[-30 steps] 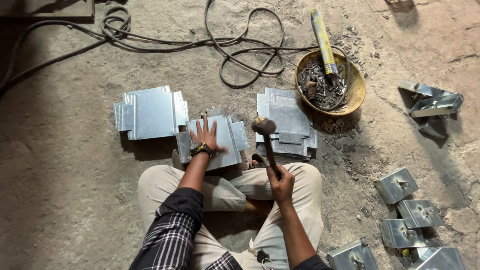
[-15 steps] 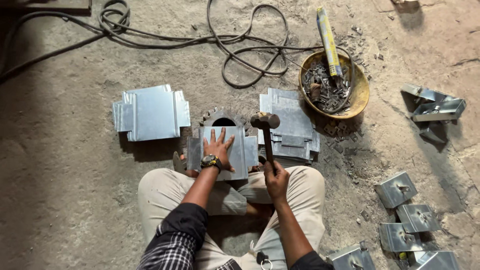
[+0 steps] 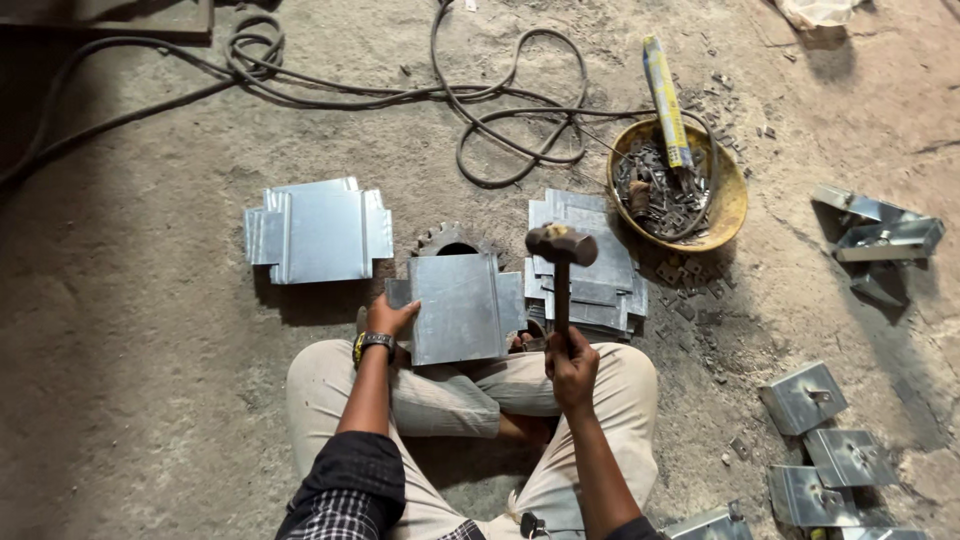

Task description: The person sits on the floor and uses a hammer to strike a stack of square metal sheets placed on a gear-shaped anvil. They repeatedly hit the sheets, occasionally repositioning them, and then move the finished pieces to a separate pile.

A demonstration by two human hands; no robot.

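I sit cross-legged on a concrete floor. My right hand (image 3: 571,365) grips the wooden handle of a hammer (image 3: 561,246), whose head is raised over the work. My left hand (image 3: 386,318), with a watch on the wrist, holds the left edge of a flat galvanised sheet-metal piece (image 3: 460,305). That piece lies on a toothed steel gear (image 3: 447,240) in front of my knees. The gear shows only at its far edge.
A stack of cut sheets (image 3: 318,230) lies to the left, another stack (image 3: 590,265) to the right. A yellow bowl (image 3: 728,205) of small metal parts holds a long tube (image 3: 667,100). Cables (image 3: 480,110) loop beyond. Folded metal brackets (image 3: 805,395) lie at right.
My left hand slid from the top of the sheet to its left edge. The hammer stays raised, now a bit more upright over the sheet's right side.
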